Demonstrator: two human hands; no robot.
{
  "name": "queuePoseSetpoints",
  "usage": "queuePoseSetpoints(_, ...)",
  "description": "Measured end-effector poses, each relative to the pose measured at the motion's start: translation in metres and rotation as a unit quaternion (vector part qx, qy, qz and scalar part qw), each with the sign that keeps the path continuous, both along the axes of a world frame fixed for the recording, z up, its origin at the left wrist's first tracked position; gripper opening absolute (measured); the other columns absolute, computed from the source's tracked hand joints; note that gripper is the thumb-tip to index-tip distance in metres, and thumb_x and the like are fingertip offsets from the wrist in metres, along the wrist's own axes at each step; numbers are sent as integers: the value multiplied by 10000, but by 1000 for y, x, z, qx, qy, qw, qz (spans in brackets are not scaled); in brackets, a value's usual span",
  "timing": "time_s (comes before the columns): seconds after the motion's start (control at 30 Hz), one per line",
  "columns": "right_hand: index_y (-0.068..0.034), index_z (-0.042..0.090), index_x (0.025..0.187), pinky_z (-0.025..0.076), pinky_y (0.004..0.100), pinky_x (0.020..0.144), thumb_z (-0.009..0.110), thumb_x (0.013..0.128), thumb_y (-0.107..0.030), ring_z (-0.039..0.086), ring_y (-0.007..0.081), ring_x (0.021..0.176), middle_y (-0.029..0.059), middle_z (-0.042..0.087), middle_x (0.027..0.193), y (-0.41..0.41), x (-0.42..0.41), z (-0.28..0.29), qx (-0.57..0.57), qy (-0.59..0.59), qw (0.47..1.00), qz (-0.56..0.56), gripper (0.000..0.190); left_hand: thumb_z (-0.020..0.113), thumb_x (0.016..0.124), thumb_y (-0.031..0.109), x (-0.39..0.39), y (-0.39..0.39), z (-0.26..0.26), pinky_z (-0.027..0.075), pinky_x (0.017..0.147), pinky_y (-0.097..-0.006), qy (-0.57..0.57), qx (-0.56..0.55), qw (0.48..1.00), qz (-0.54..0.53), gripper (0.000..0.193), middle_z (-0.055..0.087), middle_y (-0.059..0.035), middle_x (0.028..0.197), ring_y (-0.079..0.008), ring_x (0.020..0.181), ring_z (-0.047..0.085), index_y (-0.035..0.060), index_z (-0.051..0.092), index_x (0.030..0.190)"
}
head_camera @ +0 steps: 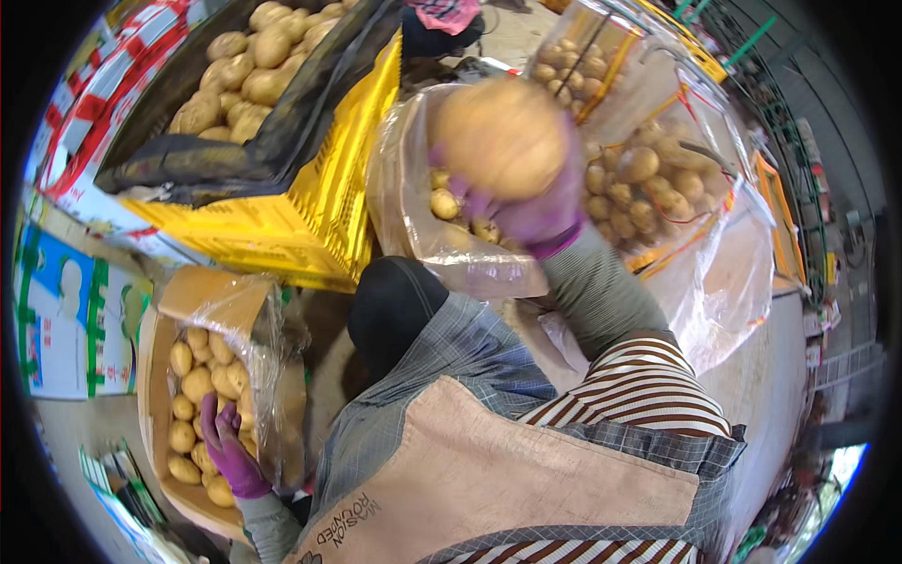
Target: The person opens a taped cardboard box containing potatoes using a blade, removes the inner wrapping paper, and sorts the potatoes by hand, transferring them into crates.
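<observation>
My right hand, in a purple glove and blurred, holds a large potato. It is raised above a plastic-lined carton with smaller potatoes inside, partly hidden by the hand. At the lower left, my left hand, gloved in purple too, is over a cardboard carton of potatoes. Its fingers are spread and grasp nothing that I can see; whether they touch the potatoes is unclear. Clear plastic film hangs over that carton's right side.
A yellow crate with dark padding on its rim holds large potatoes. Plastic-lined containers of small potatoes stand to the right. Printed cartons are at the left. Another person's dark-clothed leg shows at the top.
</observation>
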State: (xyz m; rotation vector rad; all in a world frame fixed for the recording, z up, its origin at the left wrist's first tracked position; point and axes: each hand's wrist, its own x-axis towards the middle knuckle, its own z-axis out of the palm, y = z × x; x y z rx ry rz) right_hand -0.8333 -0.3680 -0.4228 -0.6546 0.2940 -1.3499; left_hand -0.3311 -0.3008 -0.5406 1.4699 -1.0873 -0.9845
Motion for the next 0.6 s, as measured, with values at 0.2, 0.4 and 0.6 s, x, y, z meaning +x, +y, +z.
queuePoseSetpoints(0.2, 15, 376, 1362, 536, 451, 889, 481, 852, -561, 547, 356, 1170, 254, 494, 1320, 10, -153, 90, -201, -89, 848, -482, 777, 402, 1006, 156, 9, -9, -22, 434, 973, -354, -5, 15, 999, -36, 424, 476, -127, 1354, -236, 1136, 536, -7, 398, 1398)
queuePoseSetpoints(0.4, -44, 399, 1383, 460, 395, 959, 434, 938, -576, 577, 323, 1119, 211, 501, 1355, -38, -55, 29, -42, 96, 932, -346, 695, 480, 975, 173, -1, -5, -21, 440, 972, -349, -4, 61, 998, -8, 438, 503, -150, 1329, -235, 1127, 544, -25, 443, 1364)
queuePoseSetpoints(0.6, -43, 309, 1450, 474, 385, 930, 418, 981, -501, 593, 263, 1101, 189, 511, 1345, -54, 183, -59, -41, 216, 957, 188, 664, 571, 936, 206, 68, 7, -22, 463, 944, -314, -33, 11, 999, 40, 452, 530, -112, 1321, -167, 1127, 546, -15, 507, 1325)
